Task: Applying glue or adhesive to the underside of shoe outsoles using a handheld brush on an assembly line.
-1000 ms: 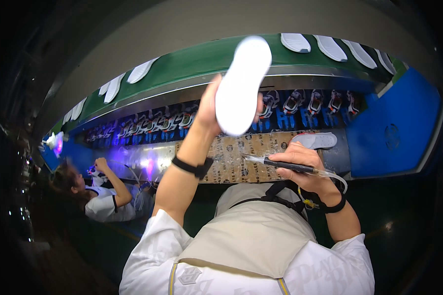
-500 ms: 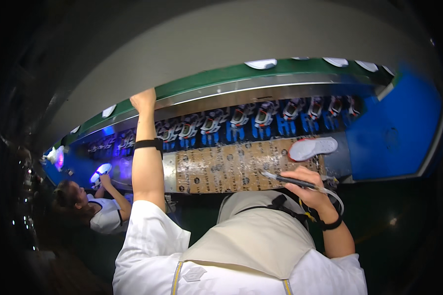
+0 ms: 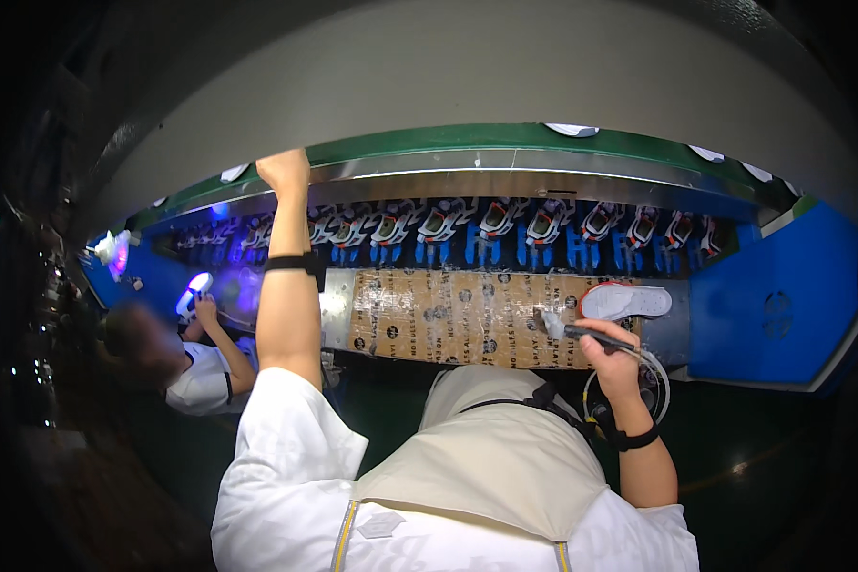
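Observation:
My right hand point(image 3: 612, 357) is closed around a dark-handled brush point(image 3: 582, 332) with pale bristles; a clear tube point(image 3: 660, 381) loops from it past my wrist. The bristles are over the cardboard-covered worktop, just left of a white shoe sole point(image 3: 629, 302) with a red edge. They look apart from the sole. My left arm stretches up to a green conveyor belt point(image 3: 400, 150), where my left hand point(image 3: 284, 173) is at the edge of a grey cover. Its fingers are hidden there, so what they hold, if anything, does not show.
Several shoe uppers point(image 3: 546, 221) stand on blue holders behind the worktop point(image 3: 429, 319). More white pieces point(image 3: 572, 130) lie on the belt. A blue panel point(image 3: 772, 296) closes the right end. At the left, a co-worker point(image 3: 205, 377) holds a white piece under violet light.
The view has shifted. My right hand has brought the brush tip nearer to the sole. My left hand stays up at the cover's edge.

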### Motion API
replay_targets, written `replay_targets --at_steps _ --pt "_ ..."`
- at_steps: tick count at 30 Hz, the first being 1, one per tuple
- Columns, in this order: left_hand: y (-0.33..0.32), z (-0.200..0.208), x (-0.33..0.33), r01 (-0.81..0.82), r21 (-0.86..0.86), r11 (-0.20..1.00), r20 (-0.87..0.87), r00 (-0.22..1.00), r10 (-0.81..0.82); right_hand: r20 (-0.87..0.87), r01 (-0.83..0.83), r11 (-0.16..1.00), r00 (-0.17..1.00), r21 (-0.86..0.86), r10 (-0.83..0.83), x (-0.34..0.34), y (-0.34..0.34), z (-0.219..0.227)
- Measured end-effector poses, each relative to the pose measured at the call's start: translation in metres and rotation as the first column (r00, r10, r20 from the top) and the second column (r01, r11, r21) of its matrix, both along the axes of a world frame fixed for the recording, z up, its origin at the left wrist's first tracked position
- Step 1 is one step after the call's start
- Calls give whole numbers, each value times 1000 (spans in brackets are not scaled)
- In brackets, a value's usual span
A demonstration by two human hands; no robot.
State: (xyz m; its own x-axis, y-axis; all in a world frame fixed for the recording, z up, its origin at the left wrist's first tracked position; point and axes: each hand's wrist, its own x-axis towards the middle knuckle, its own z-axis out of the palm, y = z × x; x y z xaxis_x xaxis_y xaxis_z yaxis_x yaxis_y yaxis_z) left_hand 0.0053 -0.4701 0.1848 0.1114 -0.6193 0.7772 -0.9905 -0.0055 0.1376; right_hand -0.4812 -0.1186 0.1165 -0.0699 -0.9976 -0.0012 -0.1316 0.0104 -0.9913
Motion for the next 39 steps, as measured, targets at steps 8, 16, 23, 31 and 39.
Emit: replay_targets --at_steps 8,16,23,31,39 --pt "183 -50 -102 563 -454 691 -886 -369 -282 529 143 988 836 53 -149 5 -32 -20" --pt "300 -99 -176 580 -561 591 -386 -815 433 521 -106 992 852 68 56 52 -46 8" --pt "309 -94 -188 683 -552 479 -498 -731 468 208 -208 978 956 -28 209 104 -64 41" --pt "300 -90 -192 557 -553 620 -511 -814 277 -359 -536 721 841 -439 406 122 -73 48" --pt "292 -86 -181 469 -705 532 -427 -880 209 -494 -650 613 752 -448 436 119 -68 58"
